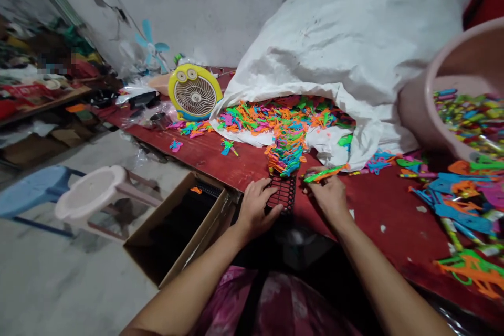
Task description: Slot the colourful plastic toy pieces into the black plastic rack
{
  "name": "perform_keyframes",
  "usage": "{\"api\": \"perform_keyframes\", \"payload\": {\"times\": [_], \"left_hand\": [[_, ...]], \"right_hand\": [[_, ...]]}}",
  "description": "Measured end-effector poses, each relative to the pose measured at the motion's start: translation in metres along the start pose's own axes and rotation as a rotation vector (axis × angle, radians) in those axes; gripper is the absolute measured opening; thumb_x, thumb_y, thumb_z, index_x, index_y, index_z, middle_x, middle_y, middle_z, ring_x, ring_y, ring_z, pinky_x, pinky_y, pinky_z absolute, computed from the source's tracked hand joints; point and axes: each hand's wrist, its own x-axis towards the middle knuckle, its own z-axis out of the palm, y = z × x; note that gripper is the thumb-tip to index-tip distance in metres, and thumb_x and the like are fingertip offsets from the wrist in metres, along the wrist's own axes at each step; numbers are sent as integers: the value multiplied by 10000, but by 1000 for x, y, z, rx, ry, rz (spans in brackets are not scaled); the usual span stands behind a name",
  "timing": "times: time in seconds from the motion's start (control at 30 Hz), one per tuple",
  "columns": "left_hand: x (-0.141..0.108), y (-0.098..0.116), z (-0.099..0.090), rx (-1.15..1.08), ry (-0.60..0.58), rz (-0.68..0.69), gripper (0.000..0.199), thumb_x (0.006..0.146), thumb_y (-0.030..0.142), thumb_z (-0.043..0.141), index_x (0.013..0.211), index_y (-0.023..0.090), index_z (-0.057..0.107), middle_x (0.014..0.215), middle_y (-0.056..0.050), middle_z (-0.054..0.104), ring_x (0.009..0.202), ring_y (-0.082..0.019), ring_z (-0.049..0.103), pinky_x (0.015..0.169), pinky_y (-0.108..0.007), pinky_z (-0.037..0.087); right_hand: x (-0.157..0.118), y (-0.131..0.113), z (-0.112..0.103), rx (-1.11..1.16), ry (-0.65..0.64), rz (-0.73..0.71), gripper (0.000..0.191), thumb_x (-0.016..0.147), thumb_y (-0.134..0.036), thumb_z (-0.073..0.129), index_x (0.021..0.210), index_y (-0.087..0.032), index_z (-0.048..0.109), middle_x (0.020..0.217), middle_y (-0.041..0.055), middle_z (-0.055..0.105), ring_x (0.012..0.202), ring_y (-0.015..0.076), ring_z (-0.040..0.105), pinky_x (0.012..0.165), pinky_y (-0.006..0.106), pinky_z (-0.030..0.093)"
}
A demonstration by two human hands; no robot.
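Observation:
A black plastic grid rack (284, 194) lies at the near edge of the red table, below a heap of colourful plastic pieces (289, 142). My left hand (258, 205) grips the rack's left side, its fingers and thumb over the grid. To the right of the rack, my right hand (328, 197) is closed on flat green and orange plastic pieces (325, 174), held low over the table. The heap spills from the mouth of a large white sack (354, 37). What the pieces are exactly is too small to tell.
A pink tub (417, 100) of small colourful parts stands at right, with loose plastic pieces (464, 199) before it. A yellow fan (196, 92) stands at back left. Below the table's edge sits a cardboard box (185, 226) of black racks, near a pink stool (92, 194).

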Motion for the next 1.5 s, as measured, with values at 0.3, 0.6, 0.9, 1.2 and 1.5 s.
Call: {"api": "perform_keyframes", "payload": {"times": [0.3,0.6,0.9,1.2,1.5], "left_hand": [[0,-2,-2,-26,-43,50,730,797,724,603,1296,190,583,1423,-160,526,1323,-322,477,1143,-549,318],[-7,-7,6,-86,1,19,711,802,698,623,1322,215,577,1483,-145,500,1408,-316,429,1214,-555,256],[-11,-21,8,-179,62,93,619,824,630,651,1274,205,618,1484,-153,507,1419,-285,439,1205,-501,324],[-11,-23,12,-176,77,118,615,830,629,646,1271,202,616,1474,-160,516,1418,-292,439,1201,-503,323],[-9,-23,14,-161,122,149,590,826,602,671,1227,170,639,1435,-164,554,1374,-294,491,1180,-490,355]], "right_hand": [[-4,3,-12,37,-86,95,484,646,-484,791,971,-132,724,675,74,721,558,188,653,508,278,516],[-5,4,-7,29,-11,100,437,607,-499,818,836,-142,708,611,58,698,496,174,625,478,278,502],[-3,12,-4,-139,14,30,256,639,-398,750,601,-159,667,557,68,667,486,168,585,440,257,438],[-7,10,-3,-208,-58,-106,226,726,-362,683,795,-153,734,729,71,722,634,191,643,595,295,502],[-7,6,-3,-344,-25,-111,268,730,-381,668,579,-159,667,578,54,657,548,176,588,553,292,458]]}}
